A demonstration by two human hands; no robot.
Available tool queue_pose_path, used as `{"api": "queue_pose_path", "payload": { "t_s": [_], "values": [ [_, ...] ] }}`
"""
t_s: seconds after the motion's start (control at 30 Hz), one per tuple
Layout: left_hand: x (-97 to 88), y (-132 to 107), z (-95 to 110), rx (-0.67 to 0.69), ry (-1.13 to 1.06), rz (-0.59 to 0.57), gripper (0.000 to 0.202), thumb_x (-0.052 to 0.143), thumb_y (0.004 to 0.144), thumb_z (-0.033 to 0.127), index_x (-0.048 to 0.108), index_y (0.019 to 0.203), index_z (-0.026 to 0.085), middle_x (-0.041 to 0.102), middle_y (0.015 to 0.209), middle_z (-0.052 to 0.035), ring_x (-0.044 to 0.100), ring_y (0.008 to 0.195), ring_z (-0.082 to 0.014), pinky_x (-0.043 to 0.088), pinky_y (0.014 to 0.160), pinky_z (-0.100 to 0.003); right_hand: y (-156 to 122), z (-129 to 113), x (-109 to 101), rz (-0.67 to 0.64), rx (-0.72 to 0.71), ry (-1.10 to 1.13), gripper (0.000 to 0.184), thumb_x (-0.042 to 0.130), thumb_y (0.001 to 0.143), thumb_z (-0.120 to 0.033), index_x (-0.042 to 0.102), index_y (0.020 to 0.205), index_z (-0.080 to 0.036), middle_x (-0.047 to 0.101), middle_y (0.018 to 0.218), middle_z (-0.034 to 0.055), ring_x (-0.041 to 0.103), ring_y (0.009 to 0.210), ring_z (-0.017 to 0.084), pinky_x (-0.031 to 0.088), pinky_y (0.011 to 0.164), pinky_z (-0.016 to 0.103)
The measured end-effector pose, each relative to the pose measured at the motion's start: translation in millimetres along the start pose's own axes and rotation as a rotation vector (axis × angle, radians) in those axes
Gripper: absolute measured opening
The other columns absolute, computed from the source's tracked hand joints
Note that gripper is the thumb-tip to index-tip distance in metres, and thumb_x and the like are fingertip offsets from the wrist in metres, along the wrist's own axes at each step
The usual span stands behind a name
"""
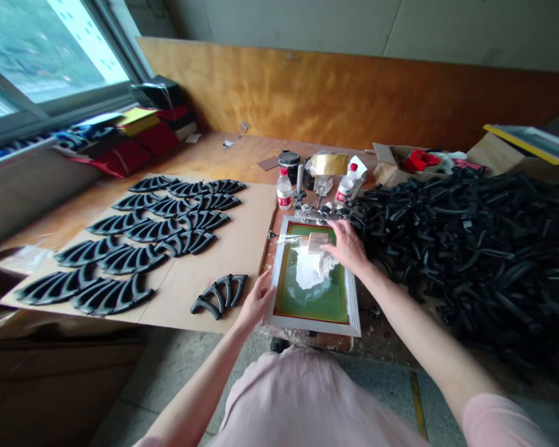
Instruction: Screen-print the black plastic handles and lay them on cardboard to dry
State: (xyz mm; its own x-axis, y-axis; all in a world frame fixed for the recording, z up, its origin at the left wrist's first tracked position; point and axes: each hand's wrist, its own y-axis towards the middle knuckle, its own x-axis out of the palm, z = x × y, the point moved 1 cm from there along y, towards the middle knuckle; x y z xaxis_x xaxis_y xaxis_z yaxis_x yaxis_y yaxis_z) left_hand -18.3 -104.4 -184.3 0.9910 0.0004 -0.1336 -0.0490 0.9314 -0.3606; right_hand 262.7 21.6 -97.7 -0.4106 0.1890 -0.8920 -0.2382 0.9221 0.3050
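Our right hand (348, 246), fingers spread, presses a soft white rag (313, 272) onto the delicate green mesh (312, 304) of a stiff silkscreen frame (313, 326), best held by its edges, near us; our open left hand (259, 301) sits at its left.

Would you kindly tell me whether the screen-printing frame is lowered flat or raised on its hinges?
Lowered: the screen-printing frame lies flat on the bench, the right hand resting on its mesh.

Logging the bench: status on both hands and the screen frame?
Right hand on white rag, on screen frame. Left hand at frame edge, beside black part. Black pile at right.
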Motion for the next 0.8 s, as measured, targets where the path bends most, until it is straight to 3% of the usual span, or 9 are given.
{"api": "queue_pose_path", "payload": {
  "t_s": [0.1,0.17,0.3,0.4,0.5,0.6,0.73,0.8],
  "values": [
    [0.8,9,-13,-0.018,0.022,-0.036,0.08,0.061,0.079,0.057,0.038,0.146,0.022,0.071,0.084,-0.0034,0.066,0.069,-0.018,0.049,0.059,-0.025,-3,-33,19,-0.275,-0.03,-0.088,0.026,0.067,0.083,-0.027,0.064,0.107,-0.019,0.065,0.106,0.0097,0.06,0.1,0.024,0.049,0.086,0.035],
    [-0.8,11,-17,-0.02,0.023,-0.054,0.08,0.059,0.079,0.058,0.037,0.147,0.021,0.07,0.084,-0.0033,0.065,0.069,-0.0177,0.047,0.058,-0.024,-22,-41,25,-0.374,-0.058,-0.105,0.016,0.06,0.086,-0.024,0.065,0.1,-0.019,0.068,0.101,0.0083,0.063,0.093,0.022,0.048,0.079,0.031],
    [-1.8,9,-16,-0.019,0.027,-0.061,0.077,0.057,0.08,0.058,0.04,0.144,0.019,0.07,0.086,-0.0037,0.064,0.071,-0.0171,0.045,0.059,-0.023,-59,-33,15,-0.496,-0.255,-0.08,0.031,0.05,0.083,-0.008,0.066,0.105,-0.023,0.069,0.104,0.0028,0.065,0.09,0.018,0.045,0.071,0.026],
    [-0.9,7,-14,-0.02,0.039,-0.054,0.073,0.057,0.081,0.058,0.044,0.141,0.018,0.07,0.086,-0.0042,0.064,0.073,-0.0171,0.045,0.06,-0.023,-59,-28,2,-0.586,-0.351,-0.048,0.029,0.052,0.079,-0.008,0.069,0.096,-0.025,0.071,0.095,-0.0003,0.065,0.083,0.016,0.043,0.066,0.025],
    [-1.2,6,-13,-0.019,0.051,-0.034,0.069,0.057,0.081,0.058,0.049,0.137,0.019,0.069,0.087,-0.0047,0.064,0.075,-0.0178,0.046,0.061,-0.024,-48,-32,5,-0.477,-0.296,-0.009,0.021,0.055,0.08,-0.012,0.07,0.089,-0.024,0.071,0.09,0.0004,0.064,0.084,0.018,0.044,0.068,0.026],
    [-2.2,6,-13,-0.013,0.031,-0.037,0.067,0.058,0.08,0.058,0.051,0.135,0.02,0.07,0.087,-0.0048,0.065,0.075,-0.0183,0.047,0.061,-0.024,-57,-37,21,-0.317,-0.257,0.031,0.034,0.05,0.08,-0.006,0.07,0.101,-0.023,0.07,0.104,0.0041,0.063,0.094,0.019,0.047,0.079,0.028],
    [-2.3,5,-12,-0.027,0.019,-0.027,0.066,0.06,0.079,0.056,0.053,0.133,0.02,0.07,0.084,-0.0034,0.064,0.071,-0.0172,0.048,0.061,-0.024,-81,-36,27,-0.369,-0.322,0.086,0.039,0.052,0.08,-0.005,0.069,0.109,-0.024,0.07,0.109,0.004,0.065,0.095,0.018,0.049,0.081,0.028],
    [-2.4,3,-7,-0.037,0.018,-0.017,0.066,0.062,0.078,0.055,0.054,0.133,0.019,0.07,0.083,-0.0034,0.064,0.071,-0.0171,0.048,0.062,-0.024,-74,-35,21,-0.387,-0.288,0.101,0.031,0.057,0.082,-0.012,0.069,0.107,-0.027,0.071,0.104,0.001,0.066,0.091,0.017,0.049,0.078,0.027]
  ]
}}
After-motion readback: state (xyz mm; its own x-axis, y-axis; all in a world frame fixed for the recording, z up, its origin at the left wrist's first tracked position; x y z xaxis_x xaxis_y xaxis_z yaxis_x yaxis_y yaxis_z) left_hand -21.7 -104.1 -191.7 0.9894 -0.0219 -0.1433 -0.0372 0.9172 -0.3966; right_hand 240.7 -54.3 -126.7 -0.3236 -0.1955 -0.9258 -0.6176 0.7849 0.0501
